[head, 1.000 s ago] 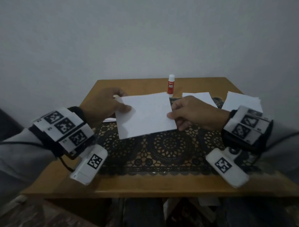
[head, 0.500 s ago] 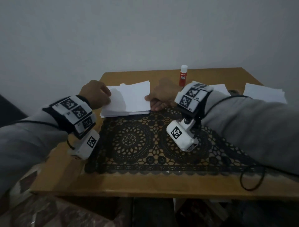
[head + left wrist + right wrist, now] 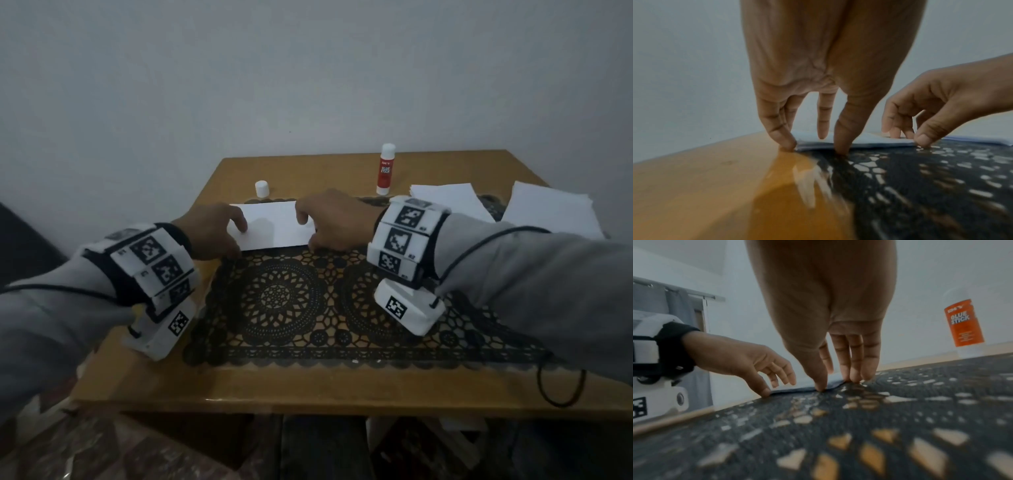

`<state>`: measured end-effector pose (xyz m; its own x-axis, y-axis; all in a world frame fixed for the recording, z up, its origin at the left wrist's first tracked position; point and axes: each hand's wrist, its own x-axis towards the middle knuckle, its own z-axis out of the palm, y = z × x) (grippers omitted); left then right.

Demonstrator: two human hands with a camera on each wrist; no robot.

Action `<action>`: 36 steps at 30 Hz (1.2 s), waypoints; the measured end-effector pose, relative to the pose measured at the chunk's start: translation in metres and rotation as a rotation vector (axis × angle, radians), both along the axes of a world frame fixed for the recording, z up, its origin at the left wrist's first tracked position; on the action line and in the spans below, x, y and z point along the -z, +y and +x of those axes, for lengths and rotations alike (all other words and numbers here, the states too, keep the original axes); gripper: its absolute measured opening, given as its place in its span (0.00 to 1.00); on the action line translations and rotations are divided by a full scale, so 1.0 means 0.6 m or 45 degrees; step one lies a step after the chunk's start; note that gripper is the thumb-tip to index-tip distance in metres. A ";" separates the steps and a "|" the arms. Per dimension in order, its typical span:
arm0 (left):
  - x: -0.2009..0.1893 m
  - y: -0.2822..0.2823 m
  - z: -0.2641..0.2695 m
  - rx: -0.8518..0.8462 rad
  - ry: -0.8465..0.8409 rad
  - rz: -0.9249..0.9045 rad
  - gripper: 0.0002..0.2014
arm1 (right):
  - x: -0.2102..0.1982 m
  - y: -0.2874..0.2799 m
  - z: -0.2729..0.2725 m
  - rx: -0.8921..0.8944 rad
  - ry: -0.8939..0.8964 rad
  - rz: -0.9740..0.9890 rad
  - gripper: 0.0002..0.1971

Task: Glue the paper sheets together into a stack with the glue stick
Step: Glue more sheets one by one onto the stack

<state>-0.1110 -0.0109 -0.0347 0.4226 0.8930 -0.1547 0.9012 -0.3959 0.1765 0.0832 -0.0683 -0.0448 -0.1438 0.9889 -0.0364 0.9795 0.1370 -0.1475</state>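
While both hands bracket the paper stack [image 3: 274,224] at the lace mat's [image 3: 291,308] far edge, left hand [image 3: 209,229] and right hand [image 3: 334,221] keep a wide grip, straight fingertips squaring its sides. Uncapped glue stick [image 3: 385,169] stands behind, apart; loose sheets [image 3: 445,198] lie rightward on the surface [image 3: 239,390].

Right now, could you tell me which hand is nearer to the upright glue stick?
Right. The right hand rests just ahead and left of the glue stick; the left hand lies farther left.

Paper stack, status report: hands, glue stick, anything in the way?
Left hand and right hand open, fingertips squaring the paper stack at its edges. Glue stick upright behind, its cap off, apart. Nothing obstructing.
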 end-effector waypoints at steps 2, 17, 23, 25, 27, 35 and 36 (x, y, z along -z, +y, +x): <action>0.000 -0.002 0.000 -0.004 0.000 0.032 0.23 | 0.003 0.003 0.001 -0.010 -0.005 0.021 0.20; -0.017 -0.078 0.093 0.405 -0.326 0.296 0.14 | -0.016 -0.150 0.216 0.249 -0.027 0.275 0.06; -0.015 -0.136 0.231 0.717 -0.300 0.250 0.14 | -0.010 -0.165 0.301 0.465 -0.047 0.338 0.05; -0.008 -0.149 0.272 0.790 -0.292 0.205 0.14 | -0.004 -0.168 0.310 0.496 -0.044 0.332 0.06; -0.001 -0.155 0.309 0.837 -0.232 0.170 0.17 | 0.001 -0.167 0.312 0.491 -0.044 0.364 0.07; 0.016 -0.136 0.398 0.862 0.044 0.163 0.24 | 0.013 -0.148 0.304 0.612 0.016 0.407 0.08; 0.017 -0.135 0.402 0.860 0.075 0.173 0.24 | 0.014 -0.147 0.305 0.624 0.026 0.408 0.08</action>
<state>0.1301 -0.0921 -0.0451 0.8873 0.4503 -0.0999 0.4561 -0.8888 0.0443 0.2660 -0.1565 -0.0535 0.3358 0.9013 0.2736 0.9372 -0.2905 -0.1931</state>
